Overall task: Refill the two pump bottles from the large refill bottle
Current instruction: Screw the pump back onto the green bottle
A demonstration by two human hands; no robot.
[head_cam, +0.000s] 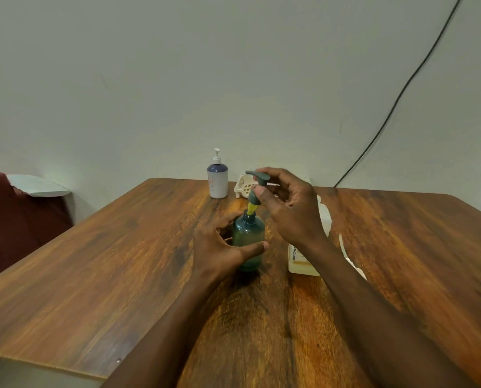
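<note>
In the middle of the table [93, 261], the left hand [219, 247] wraps the smooth, maybe slippery teal bottle [247, 239] while the right hand [289, 208] pinches its light pump top [257, 189] just above the neck.

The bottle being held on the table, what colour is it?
Translucent teal-green bottle, clearest in the head view.
</note>
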